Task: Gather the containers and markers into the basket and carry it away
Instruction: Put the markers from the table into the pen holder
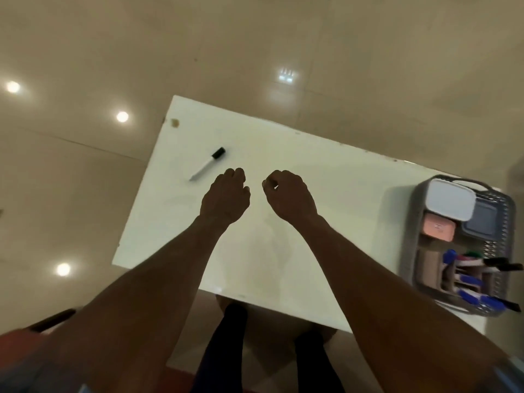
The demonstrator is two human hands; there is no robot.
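Marker (208,163) lies loose near left hand (225,195); right hand (289,194) also curled, both empty. Risk: it rolls off the table (326,171) if nudged.

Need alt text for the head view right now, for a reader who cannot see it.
One black-capped marker lies loose on the white table, just beyond the empty, curled left hand and right hand. At the table's right end, a grey basket holds containers and markers.
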